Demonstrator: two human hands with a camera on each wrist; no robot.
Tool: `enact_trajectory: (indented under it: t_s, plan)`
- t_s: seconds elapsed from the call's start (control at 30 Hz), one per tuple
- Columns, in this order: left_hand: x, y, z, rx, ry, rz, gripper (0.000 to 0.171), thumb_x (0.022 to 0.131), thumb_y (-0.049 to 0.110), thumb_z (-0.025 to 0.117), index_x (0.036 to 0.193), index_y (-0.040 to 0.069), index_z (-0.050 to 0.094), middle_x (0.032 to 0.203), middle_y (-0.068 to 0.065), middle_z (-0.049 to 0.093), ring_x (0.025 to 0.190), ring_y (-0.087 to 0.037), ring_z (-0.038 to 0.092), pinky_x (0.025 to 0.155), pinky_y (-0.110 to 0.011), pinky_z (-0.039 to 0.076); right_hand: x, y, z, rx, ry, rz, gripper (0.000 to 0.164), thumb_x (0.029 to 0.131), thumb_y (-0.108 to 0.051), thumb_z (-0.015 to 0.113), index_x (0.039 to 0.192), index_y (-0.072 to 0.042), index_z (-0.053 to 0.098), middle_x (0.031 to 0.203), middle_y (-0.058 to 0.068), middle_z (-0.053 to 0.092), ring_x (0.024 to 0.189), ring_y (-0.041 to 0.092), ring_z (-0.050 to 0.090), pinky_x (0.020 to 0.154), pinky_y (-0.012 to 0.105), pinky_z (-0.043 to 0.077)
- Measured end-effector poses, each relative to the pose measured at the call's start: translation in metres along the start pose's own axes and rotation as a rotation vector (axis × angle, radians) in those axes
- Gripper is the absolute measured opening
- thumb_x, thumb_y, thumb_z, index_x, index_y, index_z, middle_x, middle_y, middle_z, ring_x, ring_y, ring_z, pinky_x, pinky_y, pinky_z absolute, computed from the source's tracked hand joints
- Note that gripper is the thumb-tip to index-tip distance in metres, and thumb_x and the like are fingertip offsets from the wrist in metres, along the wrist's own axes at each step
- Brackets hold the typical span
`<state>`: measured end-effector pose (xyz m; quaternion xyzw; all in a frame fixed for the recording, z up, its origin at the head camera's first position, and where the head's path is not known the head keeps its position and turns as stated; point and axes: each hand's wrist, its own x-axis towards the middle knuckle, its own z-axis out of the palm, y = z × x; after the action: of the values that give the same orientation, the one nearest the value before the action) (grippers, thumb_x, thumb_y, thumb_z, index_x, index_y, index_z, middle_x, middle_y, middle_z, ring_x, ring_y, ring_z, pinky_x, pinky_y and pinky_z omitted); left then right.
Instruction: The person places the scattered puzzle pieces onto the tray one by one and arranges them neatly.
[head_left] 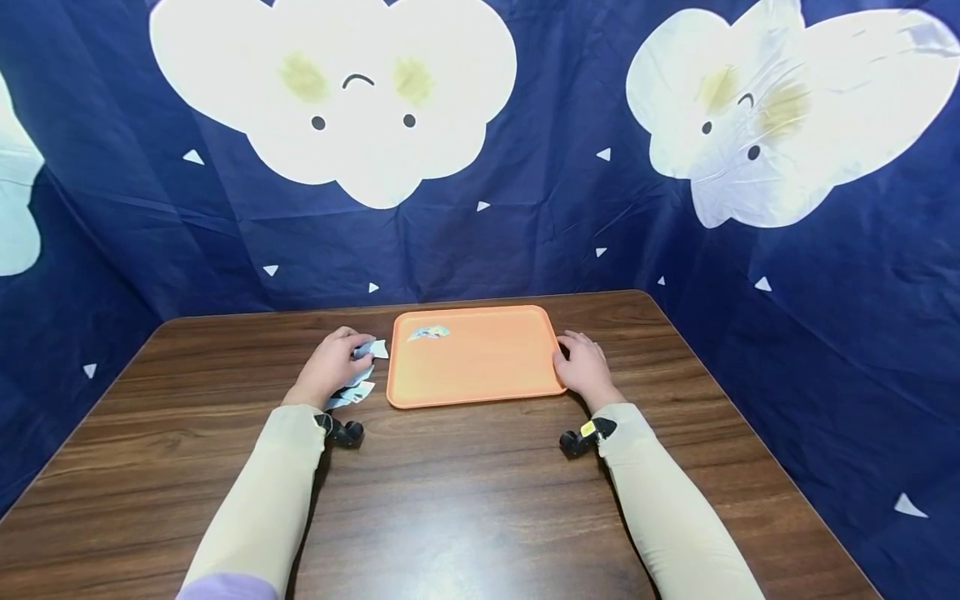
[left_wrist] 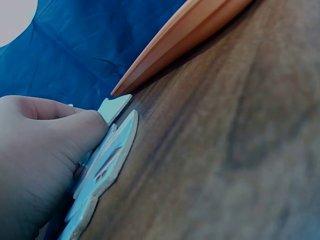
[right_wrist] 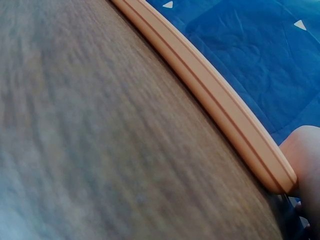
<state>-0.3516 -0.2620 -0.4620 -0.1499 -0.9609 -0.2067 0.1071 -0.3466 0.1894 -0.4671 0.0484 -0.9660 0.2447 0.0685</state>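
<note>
On the left, my left hand (head_left: pixel 330 363) pinches a light blue flat cardboard piece (head_left: pixel 379 349), like a jigsaw piece, between thumb and fingers. Several similar pieces (head_left: pixel 356 392) lie on the table under and beside this hand; the left wrist view shows their thick, curved edges (left_wrist: pixel 112 160). An orange tray (head_left: pixel 472 358) lies flat to the right of them. One colourful curved piece (head_left: pixel 429 332) sits in the tray's upper left part. My right hand (head_left: pixel 587 368) holds the tray's right rim near its front corner, the thumb against the rim; the other fingers are partly hidden.
The brown wooden table (head_left: pixel 450 492) extends toward me and to both sides. Dark blue cloth (head_left: pixel 525 250) with white clouds and small triangles hangs behind and along the sides. Each wrist wears a small black camera (head_left: pixel 347 433).
</note>
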Motion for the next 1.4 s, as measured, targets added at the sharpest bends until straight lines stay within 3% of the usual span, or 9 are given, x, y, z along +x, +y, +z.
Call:
enact_trajectory:
  t_s: [0.27,0.57,0.83,1.13,1.4]
  plan:
    - [-0.001,0.002,-0.002,0.051,0.036,0.027,0.037,0.095,0.021,0.066,0.128,0.005,0.069,0.115,-0.019,0.065,0.108,-0.04,0.057,0.096,-0.059,0.042,0.0,0.0,-0.001,-0.001,0.008,-0.007,0.047,0.102,-0.026,0.047,0.14,-0.001,0.058,0.152,0.02,0.046,0.146,0.041,0.033,0.118,0.058,0.021]
    - [-0.007,0.0,-0.001,0.105,0.136,0.022,0.036,0.093,0.026,0.065,0.123,0.008,0.073,0.113,-0.016,0.066,0.106,-0.039,0.057,0.09,-0.059,0.043,0.0,-0.001,0.002,-0.003,0.003,-0.009,0.046,0.102,-0.026,0.048,0.14,-0.001,0.058,0.153,0.02,0.046,0.146,0.041,0.033,0.118,0.057,0.021]
    - [-0.002,0.01,-0.001,0.085,0.128,0.006,0.035,0.094,0.029,0.065,0.123,0.011,0.073,0.115,-0.013,0.066,0.107,-0.036,0.055,0.089,-0.057,0.042,0.0,0.001,0.002,0.001,0.007,-0.009,0.046,0.103,-0.027,0.048,0.139,-0.001,0.058,0.152,0.02,0.046,0.146,0.041,0.033,0.118,0.057,0.021]
    - [0.009,0.027,0.001,0.072,0.123,0.048,0.034,0.093,0.032,0.069,0.122,0.015,0.073,0.116,-0.009,0.067,0.108,-0.034,0.054,0.091,-0.058,0.04,0.0,0.001,0.001,0.005,0.005,-0.004,0.047,0.103,-0.027,0.047,0.14,-0.001,0.058,0.153,0.02,0.046,0.146,0.041,0.033,0.119,0.057,0.02]
    - [0.017,0.041,0.004,0.101,0.106,0.069,0.035,0.093,0.033,0.068,0.121,0.013,0.074,0.114,-0.009,0.068,0.103,-0.034,0.053,0.084,-0.054,0.04,-0.001,0.0,-0.001,0.008,0.005,-0.008,0.046,0.102,-0.026,0.047,0.14,-0.001,0.058,0.153,0.02,0.046,0.146,0.042,0.032,0.118,0.058,0.02]
